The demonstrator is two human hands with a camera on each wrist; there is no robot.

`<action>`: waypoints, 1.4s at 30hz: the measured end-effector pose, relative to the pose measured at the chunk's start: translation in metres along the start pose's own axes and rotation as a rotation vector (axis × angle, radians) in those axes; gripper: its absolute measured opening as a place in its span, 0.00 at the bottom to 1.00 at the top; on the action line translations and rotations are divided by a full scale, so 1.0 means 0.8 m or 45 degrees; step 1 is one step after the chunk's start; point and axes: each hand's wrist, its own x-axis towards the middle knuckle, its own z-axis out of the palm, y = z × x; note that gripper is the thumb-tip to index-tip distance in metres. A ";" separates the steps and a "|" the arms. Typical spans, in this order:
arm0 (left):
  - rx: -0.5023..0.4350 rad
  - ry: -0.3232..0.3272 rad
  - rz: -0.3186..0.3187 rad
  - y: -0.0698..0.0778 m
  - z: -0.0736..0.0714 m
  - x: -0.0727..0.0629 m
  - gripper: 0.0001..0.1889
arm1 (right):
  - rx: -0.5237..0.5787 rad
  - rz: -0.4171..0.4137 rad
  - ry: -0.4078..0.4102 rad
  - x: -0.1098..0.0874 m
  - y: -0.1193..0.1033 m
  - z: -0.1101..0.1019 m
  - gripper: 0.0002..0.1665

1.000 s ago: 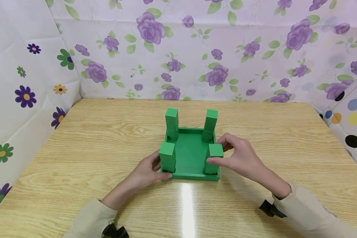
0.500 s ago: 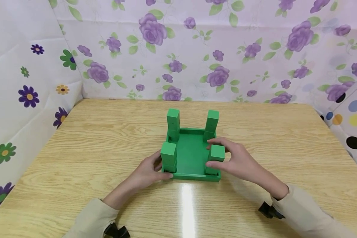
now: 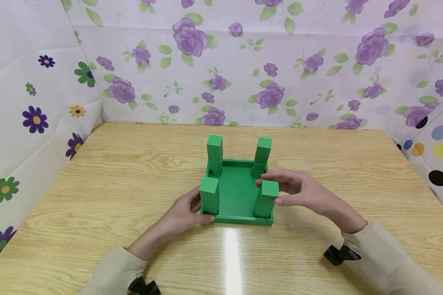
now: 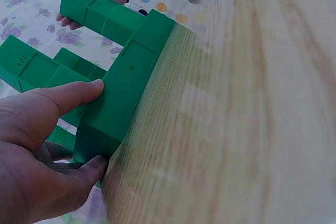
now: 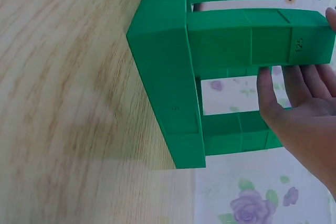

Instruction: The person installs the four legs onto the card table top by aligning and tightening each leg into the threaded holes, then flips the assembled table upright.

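Note:
A square green tray [image 3: 238, 196] with low walls lies on the wooden table, an upright green block post at each corner. My left hand [image 3: 182, 215] grips the tray's near left corner, thumb along the front wall and fingers round the left side, beside the near left post [image 3: 209, 196]. In the left wrist view the thumb [image 4: 84, 95] presses the wall close to that post. Around the upper part of the near right post [image 3: 267, 198] is my right hand [image 3: 306, 190], its fingers loosely extended behind the post and its thumb at the right side.
Two more posts, the far left one [image 3: 215, 155] and the far right one [image 3: 262, 157], rise at the tray's back corners. The wooden table [image 3: 140, 164] extends around the tray to a flowered cloth [image 3: 155, 73] hanging behind and at the sides.
My right thumb has come off the front of the near right post and moved to its right side, the hand loosening and shifting slightly right. The left hand and tray have stayed in place.

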 end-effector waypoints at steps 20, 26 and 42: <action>-0.013 0.001 0.007 -0.001 0.000 -0.001 0.46 | -0.417 0.129 0.274 0.001 -0.013 0.014 0.27; -0.017 0.002 0.011 -0.001 0.001 0.000 0.46 | -0.533 0.181 0.403 0.003 -0.018 0.023 0.25; -0.013 0.006 -0.001 -0.001 0.001 0.000 0.46 | -0.749 0.081 0.577 0.007 -0.020 0.041 0.22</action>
